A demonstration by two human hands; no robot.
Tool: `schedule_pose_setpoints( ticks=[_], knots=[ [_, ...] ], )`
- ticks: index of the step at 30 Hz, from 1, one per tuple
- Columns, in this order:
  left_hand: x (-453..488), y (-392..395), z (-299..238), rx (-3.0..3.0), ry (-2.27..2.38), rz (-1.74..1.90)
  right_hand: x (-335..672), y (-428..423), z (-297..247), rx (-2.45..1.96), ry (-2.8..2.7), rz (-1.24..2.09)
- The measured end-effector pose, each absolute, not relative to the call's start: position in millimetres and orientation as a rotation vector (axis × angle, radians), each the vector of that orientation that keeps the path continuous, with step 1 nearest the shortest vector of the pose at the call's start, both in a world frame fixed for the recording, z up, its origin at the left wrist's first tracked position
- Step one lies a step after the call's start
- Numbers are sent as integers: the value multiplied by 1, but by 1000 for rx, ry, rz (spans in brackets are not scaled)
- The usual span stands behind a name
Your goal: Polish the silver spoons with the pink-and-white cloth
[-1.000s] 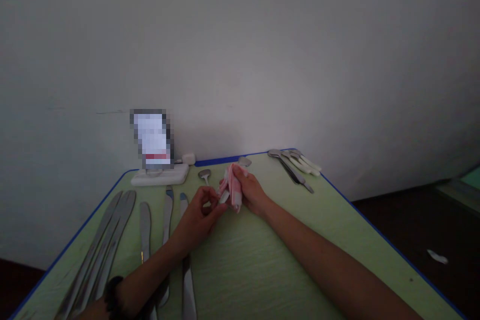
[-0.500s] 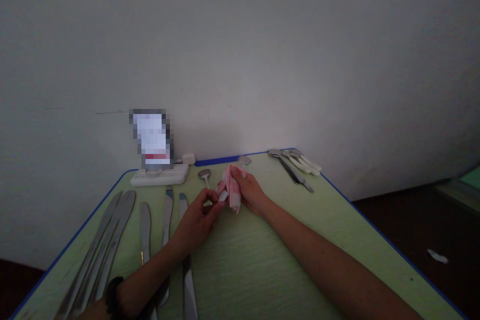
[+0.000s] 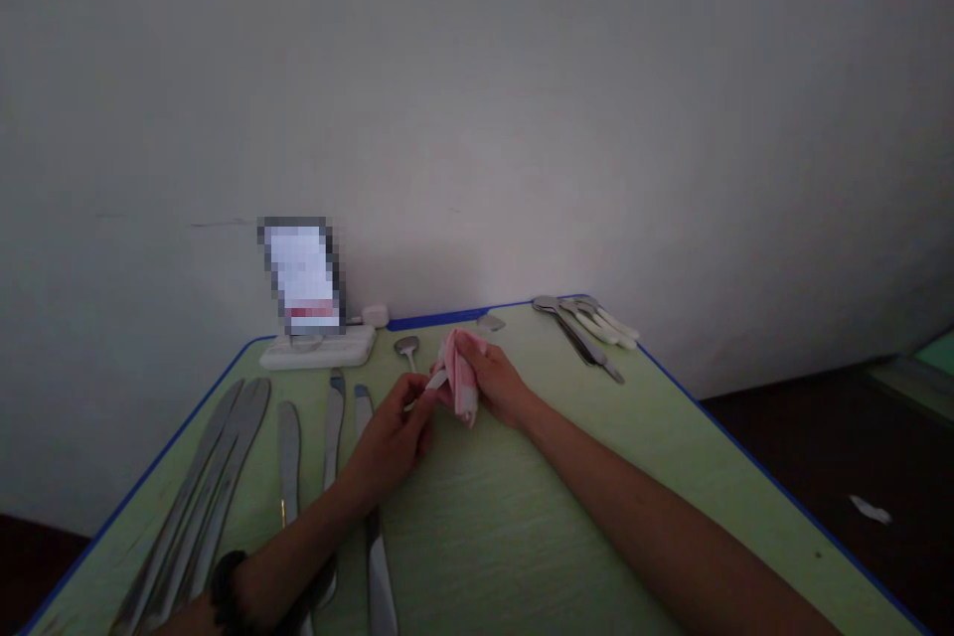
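In the middle of the head view, my left hand (image 3: 402,422) is closed on the handle of a metal spoon (image 3: 491,323), whose flat-ended head shows past the cloth. My right hand (image 3: 496,378) pinches a pink and white cloth (image 3: 460,383) wrapped around the spoon's middle, which hides that part. Just beyond my left hand lies another spoon (image 3: 406,348), its lower handle covered by the hand. Left of that hand are table knives, one (image 3: 289,447) partly under my forearm and another (image 3: 380,566) beside it.
Several long knives (image 3: 224,462) lie at the left of the green table (image 3: 507,556). Spoons (image 3: 577,333) and white-handled cutlery (image 3: 607,323) lie at the back right. A lit phone (image 3: 305,278) stands on a white base (image 3: 320,348) near the wall.
The spoon's head has shifted slightly right and turned, with my left hand moving a little on the handle. My right hand and the cloth have barely moved.
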State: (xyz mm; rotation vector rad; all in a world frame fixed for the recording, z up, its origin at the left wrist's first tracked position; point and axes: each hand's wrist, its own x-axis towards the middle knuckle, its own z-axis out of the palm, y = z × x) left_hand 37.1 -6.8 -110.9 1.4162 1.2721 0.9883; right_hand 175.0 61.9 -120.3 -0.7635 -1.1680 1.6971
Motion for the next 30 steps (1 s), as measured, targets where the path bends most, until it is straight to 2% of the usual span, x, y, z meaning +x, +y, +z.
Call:
schedule_pose_setpoints(
  ticks=[22, 30],
  knots=[
    [36, -7, -115, 1402, 1247, 937, 178, 61, -119, -915, -1499, 1433],
    [29, -3, -117, 1264, 1022, 1005, 175, 62, -117, -752, -982, 1771]
  ],
)
